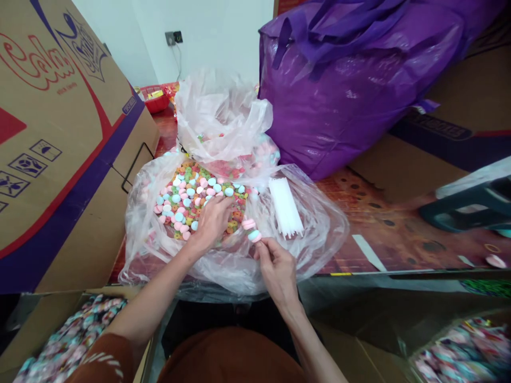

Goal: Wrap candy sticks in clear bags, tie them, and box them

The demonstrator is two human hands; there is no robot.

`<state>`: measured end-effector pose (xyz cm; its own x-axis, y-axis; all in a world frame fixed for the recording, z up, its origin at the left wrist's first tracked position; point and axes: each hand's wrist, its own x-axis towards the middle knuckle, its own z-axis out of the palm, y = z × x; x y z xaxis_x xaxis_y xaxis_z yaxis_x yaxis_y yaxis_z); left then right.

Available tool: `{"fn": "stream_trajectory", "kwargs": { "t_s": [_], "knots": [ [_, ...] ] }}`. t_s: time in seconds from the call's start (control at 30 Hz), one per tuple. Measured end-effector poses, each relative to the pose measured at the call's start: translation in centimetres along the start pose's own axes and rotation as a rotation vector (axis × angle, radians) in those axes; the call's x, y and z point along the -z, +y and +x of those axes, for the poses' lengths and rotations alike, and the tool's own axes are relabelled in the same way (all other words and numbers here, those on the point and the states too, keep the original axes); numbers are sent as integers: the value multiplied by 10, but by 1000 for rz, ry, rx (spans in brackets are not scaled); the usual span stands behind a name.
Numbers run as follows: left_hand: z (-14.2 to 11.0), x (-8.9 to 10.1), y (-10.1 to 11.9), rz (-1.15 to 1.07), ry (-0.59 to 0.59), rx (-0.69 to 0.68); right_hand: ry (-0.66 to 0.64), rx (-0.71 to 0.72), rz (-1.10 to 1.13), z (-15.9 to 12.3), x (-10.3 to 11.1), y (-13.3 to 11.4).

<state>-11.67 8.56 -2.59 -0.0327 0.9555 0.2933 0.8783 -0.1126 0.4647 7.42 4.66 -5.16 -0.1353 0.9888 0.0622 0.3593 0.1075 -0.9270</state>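
A clear plastic bag (319, 229) lies open on the floor before me, holding a heap of small pastel candies (187, 194) in pink, blue, green and orange. My left hand (211, 221) reaches into the heap with its fingers curled down on the candies. My right hand (275, 263) is pinched round a thin stick with two candies (251, 230), pink and blue, threaded on its upper end. A bundle of white sticks (285, 207) lies in the bag just right of the heap.
A big printed cardboard box (59, 138) stands at the left. A large purple bag (351, 85) fills the back right. Boxes of wrapped candy (67, 340) sit at the lower left and lower right. A second clear bag (219, 117) rises behind the heap.
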Motion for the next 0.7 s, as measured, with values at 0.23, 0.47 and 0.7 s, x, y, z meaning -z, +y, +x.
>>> {"fn": "stream_trajectory", "kwargs": {
  "t_s": [0.23, 0.47, 0.7],
  "knots": [
    [-6, 5, -18, -135, -54, -36, -4, 7, 12, -1, -1, 3],
    [-12, -1, -10, 146, -167, -80, -21, 9, 3, -4, -1, 4],
    [-14, 5, 0, 256, -177, -23, -26, 23, 2, -6, -2, 3]
  ]
}}
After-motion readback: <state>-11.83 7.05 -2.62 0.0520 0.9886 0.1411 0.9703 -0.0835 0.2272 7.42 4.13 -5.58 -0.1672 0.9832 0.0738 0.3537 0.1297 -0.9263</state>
